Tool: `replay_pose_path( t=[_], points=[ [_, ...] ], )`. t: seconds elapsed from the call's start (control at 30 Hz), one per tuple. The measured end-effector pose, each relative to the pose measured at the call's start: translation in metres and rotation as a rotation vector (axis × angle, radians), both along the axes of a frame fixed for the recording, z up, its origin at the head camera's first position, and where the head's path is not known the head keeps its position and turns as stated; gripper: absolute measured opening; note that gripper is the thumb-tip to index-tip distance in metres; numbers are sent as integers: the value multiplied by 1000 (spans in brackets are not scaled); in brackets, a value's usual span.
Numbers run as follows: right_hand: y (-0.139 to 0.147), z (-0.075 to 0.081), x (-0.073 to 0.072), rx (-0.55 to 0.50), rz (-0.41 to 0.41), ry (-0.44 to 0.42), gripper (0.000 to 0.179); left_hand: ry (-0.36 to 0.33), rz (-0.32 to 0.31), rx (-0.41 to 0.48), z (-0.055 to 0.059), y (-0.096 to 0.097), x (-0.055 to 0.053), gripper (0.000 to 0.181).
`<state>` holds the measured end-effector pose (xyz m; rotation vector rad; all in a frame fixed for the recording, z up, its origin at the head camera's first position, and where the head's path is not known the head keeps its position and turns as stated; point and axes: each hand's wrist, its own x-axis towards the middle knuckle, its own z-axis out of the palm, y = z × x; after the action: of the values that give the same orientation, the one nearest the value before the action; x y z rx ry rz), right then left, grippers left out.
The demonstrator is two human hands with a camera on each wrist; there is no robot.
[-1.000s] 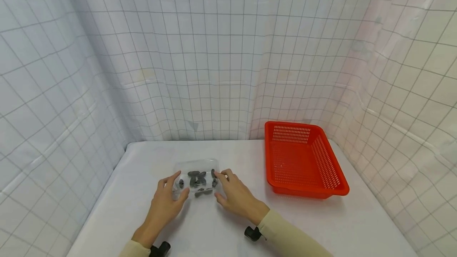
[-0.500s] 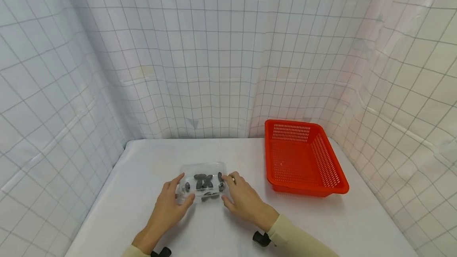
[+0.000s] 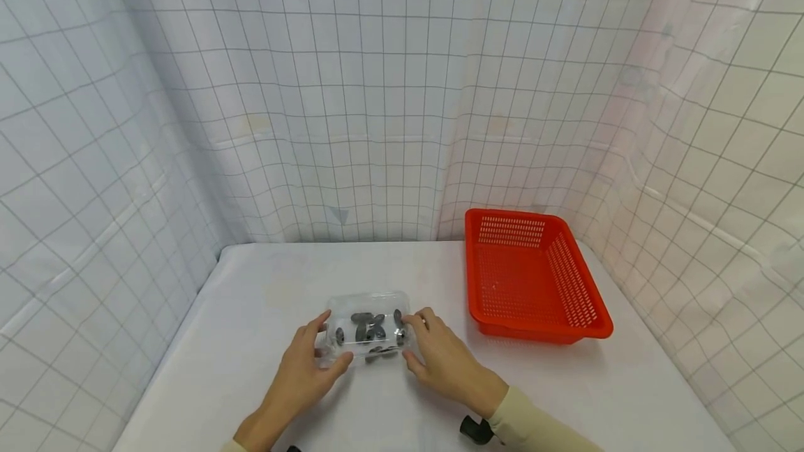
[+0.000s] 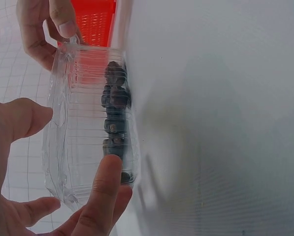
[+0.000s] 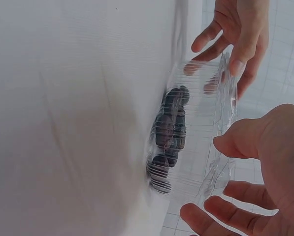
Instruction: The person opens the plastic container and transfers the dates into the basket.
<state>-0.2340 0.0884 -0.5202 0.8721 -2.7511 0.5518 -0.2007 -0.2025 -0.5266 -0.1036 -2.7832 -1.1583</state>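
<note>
Both hands hold a clear plastic clamshell box (image 3: 368, 303) between them above the white table. In it, several dark oval fruits, like grapes (image 3: 370, 330), lie along the bottom. My left hand (image 3: 304, 377) grips the left end, its thumb at the near edge and its fingers round the far side. At the opposite end, my right hand (image 3: 451, 367) grips with thumb and fingertips. From the left wrist, the box (image 4: 82, 113) shows ridged walls, with the dark fruits (image 4: 115, 98) gathered low. The right wrist view shows the right thumb at the rim of the box (image 5: 198, 110).
A red plastic basket (image 3: 509, 284) with slotted walls stands at the right of the white table (image 3: 264, 284), with nothing visible inside. White gridded curtains (image 3: 383, 124) enclose the back and both sides.
Both hands have moved to the right and a little nearer, carrying the clamshell box with them. The basket has stayed in place.
</note>
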Motion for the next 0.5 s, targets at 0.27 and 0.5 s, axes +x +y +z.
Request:
replay_pose_path(
  t=[0.27, 0.5],
  points=[
    [17, -1, 7, -14, -8, -20, 61, -16, -24, 79, -1, 7, 5, 102],
    [28, -1, 13, -36, 0, 20, 60, -68, -17, 189, -5, 10, 8, 104]
  ],
)
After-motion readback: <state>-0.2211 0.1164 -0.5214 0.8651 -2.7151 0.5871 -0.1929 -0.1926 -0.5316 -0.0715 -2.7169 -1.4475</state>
